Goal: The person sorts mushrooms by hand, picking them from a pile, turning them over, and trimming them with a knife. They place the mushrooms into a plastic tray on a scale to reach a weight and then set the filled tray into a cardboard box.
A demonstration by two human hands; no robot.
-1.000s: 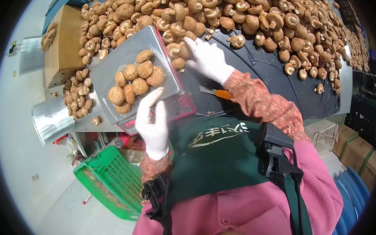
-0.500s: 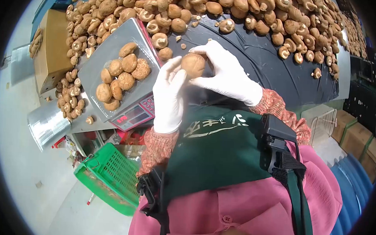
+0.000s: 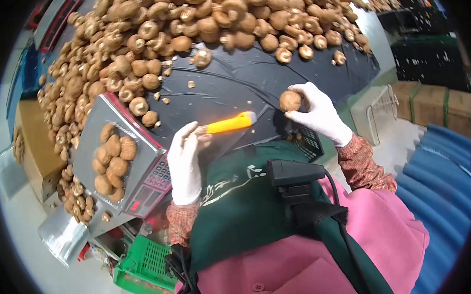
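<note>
Between the thumb and fingers of my gloved right hand [image 3: 321, 113] is a brown mushroom [image 3: 290, 101], held over the right part of the black table surface [image 3: 228, 68]. My gloved left hand [image 3: 186, 158] has its fingers curled at the end of a yellow-orange tool [image 3: 229, 124], whose pale tip points right. Beside the left hand stands a digital scale [image 3: 150, 193] with a clear-wrapped tray of several mushrooms [image 3: 118, 167] on its plate.
A big heap of mushrooms [image 3: 162, 17] spans the back and left. A black crate [image 3: 310, 142] is below my right hand. A cardboard box [image 3: 36, 138], metal canister [image 3: 63, 236] and green basket [image 3: 146, 264] lie left; a white crate [image 3: 373, 113] is right.
The view has shifted right. My hands have parted; the mushroom has moved right in my right hand. The yellow-orange tool now shows at my left hand.
</note>
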